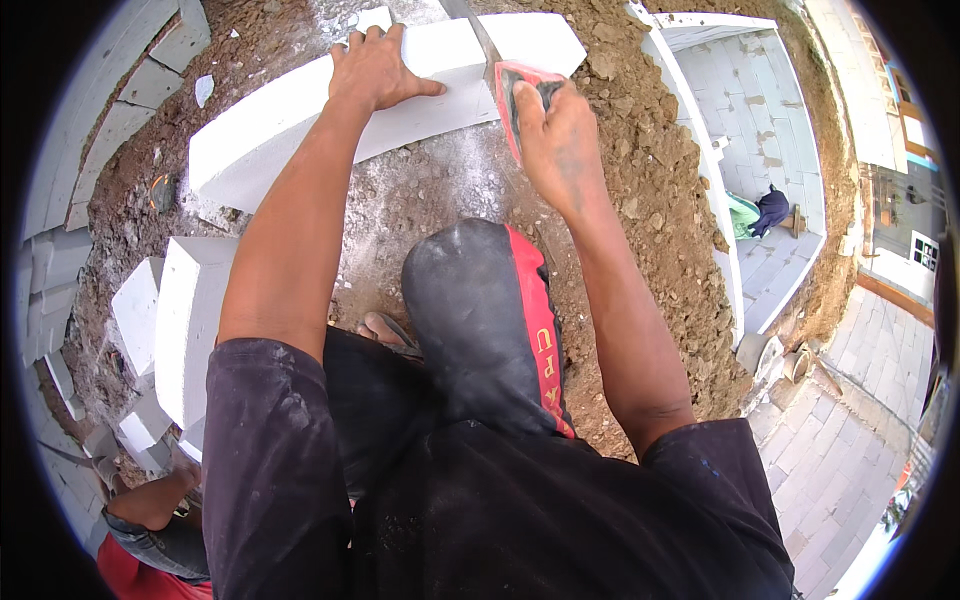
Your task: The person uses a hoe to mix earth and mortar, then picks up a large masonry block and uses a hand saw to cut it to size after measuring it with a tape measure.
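A long white lightweight concrete block (pixel 280 125) lies across the ground in front of me. Spread over its top, my left hand (pixel 378 72) presses down, fingertips at the far edge and thumb out to the right. My right hand (pixel 560 135) is closed around the red and black handle (pixel 506 110) of a handsaw. The saw's blade (pixel 478 32) runs away from me across the block, right of my left hand. How deep it sits in the block I cannot tell. White dust covers the soil by the block.
More white blocks (pixel 190 320) stand at my left, near a low block wall (pixel 75 130). Another person (pixel 150 545) sits at the lower left. To the right, beyond loose soil (pixel 650 150), is a block-walled pit (pixel 745 90) with a person (pixel 757 212) inside. Paving (pixel 850 470) lies at the lower right.
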Demonstrator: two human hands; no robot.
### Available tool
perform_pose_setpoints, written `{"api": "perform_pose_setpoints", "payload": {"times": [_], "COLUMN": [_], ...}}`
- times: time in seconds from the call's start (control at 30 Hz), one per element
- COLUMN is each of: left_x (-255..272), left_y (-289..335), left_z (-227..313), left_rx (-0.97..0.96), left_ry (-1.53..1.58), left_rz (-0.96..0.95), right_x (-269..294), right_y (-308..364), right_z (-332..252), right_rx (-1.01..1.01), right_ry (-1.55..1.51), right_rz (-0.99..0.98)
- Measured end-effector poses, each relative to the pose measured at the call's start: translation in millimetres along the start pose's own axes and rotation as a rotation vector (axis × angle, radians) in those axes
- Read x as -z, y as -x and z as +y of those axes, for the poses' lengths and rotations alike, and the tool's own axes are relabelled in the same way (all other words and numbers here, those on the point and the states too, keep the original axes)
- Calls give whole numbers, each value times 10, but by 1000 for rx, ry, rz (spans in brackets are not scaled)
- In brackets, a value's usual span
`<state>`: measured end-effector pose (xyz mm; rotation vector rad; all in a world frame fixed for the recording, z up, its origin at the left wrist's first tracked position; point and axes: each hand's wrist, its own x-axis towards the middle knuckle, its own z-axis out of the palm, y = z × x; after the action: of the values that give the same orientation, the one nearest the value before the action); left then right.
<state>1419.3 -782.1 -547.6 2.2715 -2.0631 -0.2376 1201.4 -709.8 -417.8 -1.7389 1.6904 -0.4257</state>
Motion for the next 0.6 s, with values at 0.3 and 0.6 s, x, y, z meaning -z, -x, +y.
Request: {"api": "perform_pose_setpoints", "payload": {"times": [0.3,0.6], "left_x": [32,-33], "left_y": [110,77], "left_z": [-246,-253], "left_rx": [42,58], "left_ry": [-58,-17], "left_rz": [-57,-17], "right_x": [73,56], "right_y": [1209,1314], "right_z": [171,572], "right_rx": [13,452], "right_ry": [-303,-190], "right_rz": [106,230]}}
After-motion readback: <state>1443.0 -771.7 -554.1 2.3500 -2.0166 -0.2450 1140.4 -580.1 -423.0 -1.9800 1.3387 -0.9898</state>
